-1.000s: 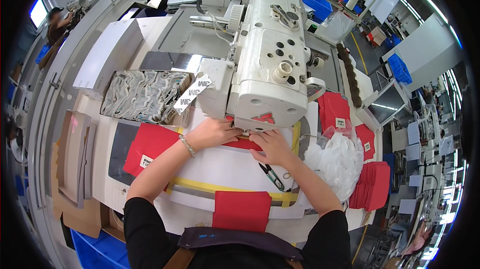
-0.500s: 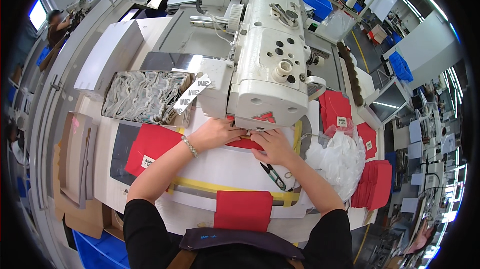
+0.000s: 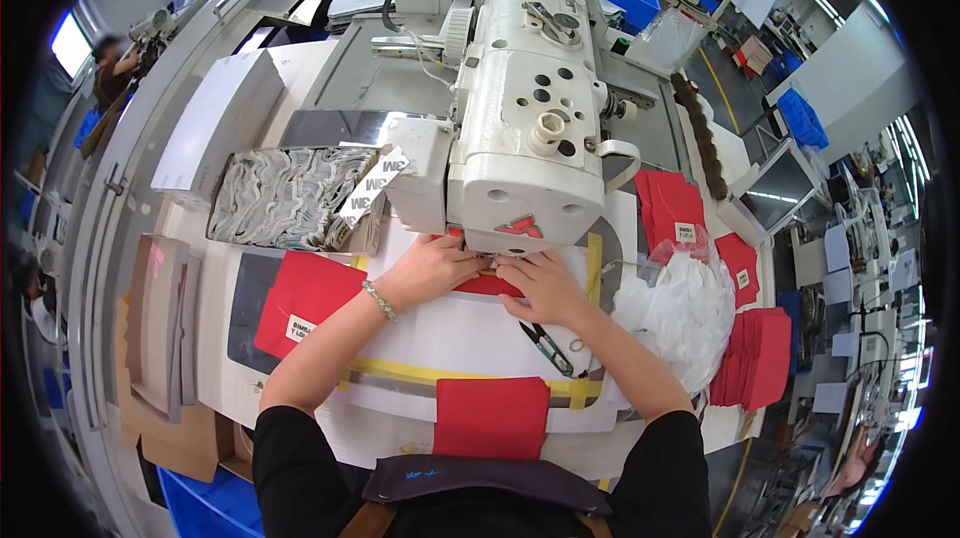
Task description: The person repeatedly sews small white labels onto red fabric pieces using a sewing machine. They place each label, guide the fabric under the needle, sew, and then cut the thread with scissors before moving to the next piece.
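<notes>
Beneath the head of a white sewing machine (image 3: pixel 520 173), both my hands meet at a red fabric piece (image 3: pixel 492 284) lying on a white work surface. My left hand (image 3: pixel 425 270) holds the fabric's left part, fingers bent together near the needle area. My right hand (image 3: pixel 545 288) presses its fingers onto the right part, thumb lower down. The machine head and my fingers hide the needle and most of the piece. Thread snips (image 3: pixel 547 349) lie just below my right hand. Another red fabric stack (image 3: pixel 490 418) rests at the table's near edge, in front of my body.
Left of the machine stand a box of folded grey-white strips (image 3: pixel 290 200) and red fabric (image 3: pixel 308 303) with a label. On the right are a white plastic bag heap (image 3: pixel 670 308) and red stacks (image 3: pixel 755 358). An open cardboard box (image 3: pixel 160 323) sits far left.
The view has shifted slightly, so the machine appears a little further left. My hands stay at the red fabric piece under the machine head, with hardly any visible movement.
</notes>
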`<action>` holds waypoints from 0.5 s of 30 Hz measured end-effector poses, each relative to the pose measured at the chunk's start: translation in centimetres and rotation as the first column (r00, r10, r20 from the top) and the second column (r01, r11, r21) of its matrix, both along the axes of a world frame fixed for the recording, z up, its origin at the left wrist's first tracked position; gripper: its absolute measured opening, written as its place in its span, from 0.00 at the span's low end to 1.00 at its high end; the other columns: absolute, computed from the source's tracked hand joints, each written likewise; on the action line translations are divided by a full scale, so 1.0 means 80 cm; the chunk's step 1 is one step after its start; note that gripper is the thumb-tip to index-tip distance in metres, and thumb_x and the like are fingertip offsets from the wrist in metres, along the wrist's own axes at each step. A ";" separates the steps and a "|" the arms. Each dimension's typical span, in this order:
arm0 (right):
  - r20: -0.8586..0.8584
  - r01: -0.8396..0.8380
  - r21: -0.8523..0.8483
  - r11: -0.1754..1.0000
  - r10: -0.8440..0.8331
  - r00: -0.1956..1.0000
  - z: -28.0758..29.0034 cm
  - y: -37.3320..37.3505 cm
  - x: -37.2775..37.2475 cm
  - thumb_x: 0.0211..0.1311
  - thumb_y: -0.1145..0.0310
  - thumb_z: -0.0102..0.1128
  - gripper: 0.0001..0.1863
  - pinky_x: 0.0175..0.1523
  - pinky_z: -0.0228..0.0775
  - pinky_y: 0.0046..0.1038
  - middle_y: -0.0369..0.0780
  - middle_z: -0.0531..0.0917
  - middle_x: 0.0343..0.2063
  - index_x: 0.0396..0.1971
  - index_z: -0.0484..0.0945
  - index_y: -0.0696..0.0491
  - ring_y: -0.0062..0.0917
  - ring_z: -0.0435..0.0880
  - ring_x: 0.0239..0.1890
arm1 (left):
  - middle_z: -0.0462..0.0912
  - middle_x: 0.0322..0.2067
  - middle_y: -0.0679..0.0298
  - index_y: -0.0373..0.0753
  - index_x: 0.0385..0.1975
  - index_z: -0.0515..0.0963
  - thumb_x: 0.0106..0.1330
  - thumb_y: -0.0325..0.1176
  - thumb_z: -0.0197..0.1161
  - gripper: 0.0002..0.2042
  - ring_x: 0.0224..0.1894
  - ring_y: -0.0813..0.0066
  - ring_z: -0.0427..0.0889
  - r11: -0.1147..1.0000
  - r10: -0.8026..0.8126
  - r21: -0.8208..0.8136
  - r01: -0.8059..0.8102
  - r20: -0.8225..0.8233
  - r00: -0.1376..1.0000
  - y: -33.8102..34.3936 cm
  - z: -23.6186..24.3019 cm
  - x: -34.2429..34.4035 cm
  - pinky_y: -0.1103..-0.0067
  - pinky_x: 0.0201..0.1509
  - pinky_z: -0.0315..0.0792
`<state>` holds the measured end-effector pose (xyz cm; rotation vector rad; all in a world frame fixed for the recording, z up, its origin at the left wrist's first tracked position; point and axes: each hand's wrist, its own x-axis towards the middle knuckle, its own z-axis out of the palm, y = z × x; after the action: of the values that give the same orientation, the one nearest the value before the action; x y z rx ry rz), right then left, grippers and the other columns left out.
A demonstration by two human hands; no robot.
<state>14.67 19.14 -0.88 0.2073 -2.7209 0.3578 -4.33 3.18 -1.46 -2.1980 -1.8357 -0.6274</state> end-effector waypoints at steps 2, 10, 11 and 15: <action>-0.010 -0.011 0.000 1.000 0.011 1.000 -0.001 0.002 0.002 0.50 0.61 0.66 0.17 0.54 0.66 0.33 0.35 0.82 0.48 0.39 0.78 0.51 0.29 0.78 0.45 | 0.85 0.42 0.78 0.52 0.42 0.85 0.57 0.40 0.68 0.13 0.49 0.79 0.78 1.000 0.000 -0.010 -0.001 -0.027 1.000 0.003 0.000 0.003 0.71 0.54 0.65; -0.179 -0.039 -0.033 0.999 0.033 0.983 -0.010 0.023 0.009 0.43 0.66 0.66 0.14 0.44 0.68 0.32 0.37 0.83 0.36 0.33 0.79 0.52 0.29 0.78 0.39 | 0.86 0.31 0.66 0.50 0.41 0.85 0.61 0.37 0.66 0.10 0.36 0.67 0.83 0.999 -0.001 -0.046 0.006 0.092 0.996 0.013 0.012 -0.004 0.69 0.41 0.74; -0.236 -0.049 -0.062 0.997 0.033 0.971 -0.010 0.025 0.005 0.41 0.67 0.66 0.13 0.41 0.67 0.32 0.37 0.81 0.32 0.31 0.79 0.52 0.30 0.78 0.36 | 0.85 0.30 0.63 0.50 0.41 0.85 0.61 0.37 0.65 0.09 0.32 0.64 0.83 0.996 0.006 -0.091 0.006 0.127 0.992 0.014 0.015 -0.006 0.69 0.37 0.76; -0.280 -0.032 -0.064 0.997 0.013 0.960 -0.012 0.034 -0.009 0.42 0.66 0.66 0.11 0.40 0.68 0.31 0.37 0.80 0.29 0.29 0.79 0.52 0.30 0.77 0.35 | 0.84 0.27 0.57 0.46 0.38 0.85 0.63 0.38 0.63 0.08 0.24 0.57 0.82 0.971 0.134 -0.215 -0.102 0.141 0.981 0.015 0.000 -0.017 0.69 0.31 0.76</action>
<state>13.98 21.89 -1.83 0.2503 -2.4259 0.3951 -5.68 4.41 -1.45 -2.1970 -2.1838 -0.6239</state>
